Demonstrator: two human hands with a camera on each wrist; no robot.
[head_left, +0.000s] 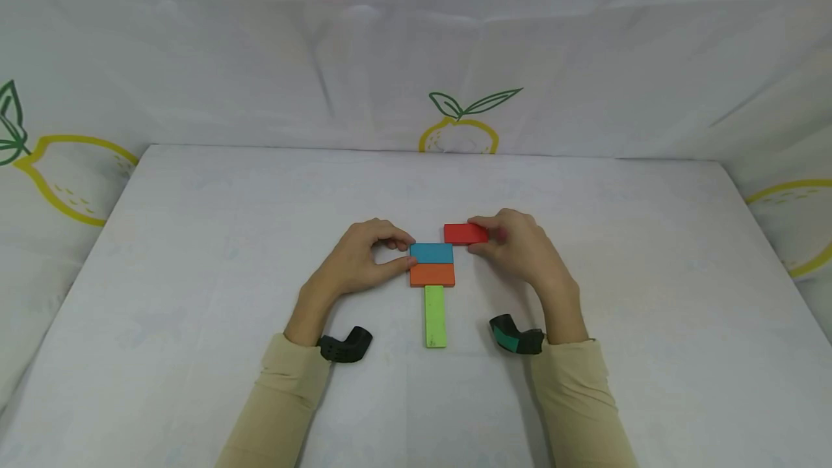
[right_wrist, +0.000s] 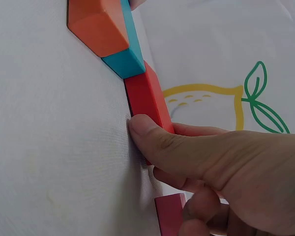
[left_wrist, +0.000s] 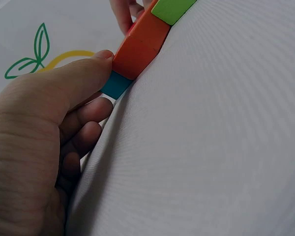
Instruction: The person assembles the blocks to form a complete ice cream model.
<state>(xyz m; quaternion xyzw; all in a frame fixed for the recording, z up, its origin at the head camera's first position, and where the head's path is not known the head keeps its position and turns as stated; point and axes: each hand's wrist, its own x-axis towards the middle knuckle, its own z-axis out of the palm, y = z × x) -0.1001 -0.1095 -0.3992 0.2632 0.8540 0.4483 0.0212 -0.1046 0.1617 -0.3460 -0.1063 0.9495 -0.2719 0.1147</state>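
A blue block (head_left: 432,253) lies against the far side of an orange block (head_left: 432,275); a green block (head_left: 435,316) extends from the orange one toward the person. My left hand (head_left: 359,257) grips the blue block's left end, the thumb (left_wrist: 88,73) beside the orange block (left_wrist: 142,44). With thumb and finger my right hand (head_left: 520,245) pinches a red block (head_left: 463,234). Its near left corner meets the blue block's far right corner in the right wrist view. A darker red block (right_wrist: 171,214) shows by the right hand's curled lower fingers; whether they hold it I cannot tell.
White cloth covers the table (head_left: 195,237), its far edge meeting a hanging cloth (head_left: 260,78) printed with lemons. Black devices are on both wrists, the left one (head_left: 346,345) and the right one (head_left: 516,336), close above the table.
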